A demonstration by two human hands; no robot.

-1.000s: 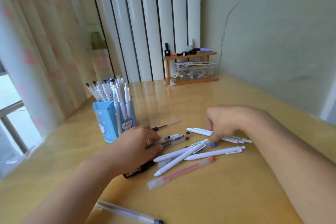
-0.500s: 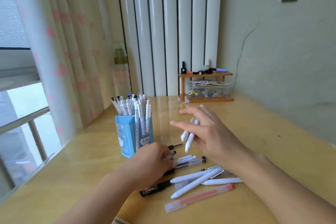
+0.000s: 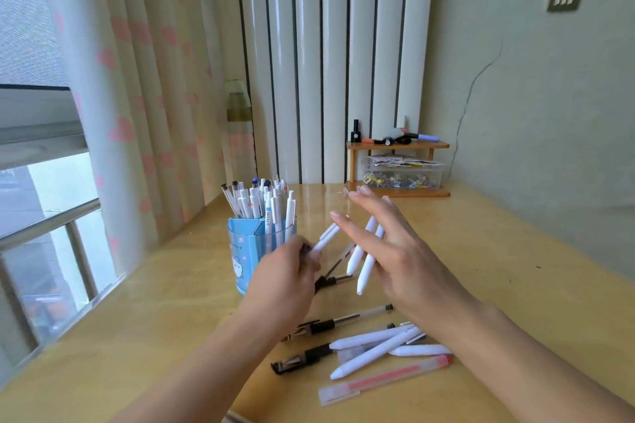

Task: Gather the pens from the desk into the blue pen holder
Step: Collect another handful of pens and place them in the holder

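The blue pen holder (image 3: 244,252) stands on the wooden desk (image 3: 498,271) at left of centre, packed with several upright pens (image 3: 266,204). My left hand (image 3: 285,282) is just right of the holder and grips a small bunch of pens, one white (image 3: 328,233) and some dark-tipped (image 3: 338,261), slanting up to the right. My right hand (image 3: 398,251) hovers beside it with fingers spread, holding two white pens (image 3: 366,259) on its palm side. Several loose pens lie in front: black-gripped ones (image 3: 343,319), white ones (image 3: 374,350) and a red one (image 3: 385,379).
A small wooden shelf (image 3: 398,145) with a clear box of pins (image 3: 402,177) stands at the desk's back edge. A heart-patterned curtain (image 3: 137,96) and a window rail (image 3: 48,223) border the desk's left side. A wall closes the right side.
My right hand picked two white pens off the desk and raised them. My left hand lifted its bunch of pens beside the holder. The view tilted upward.
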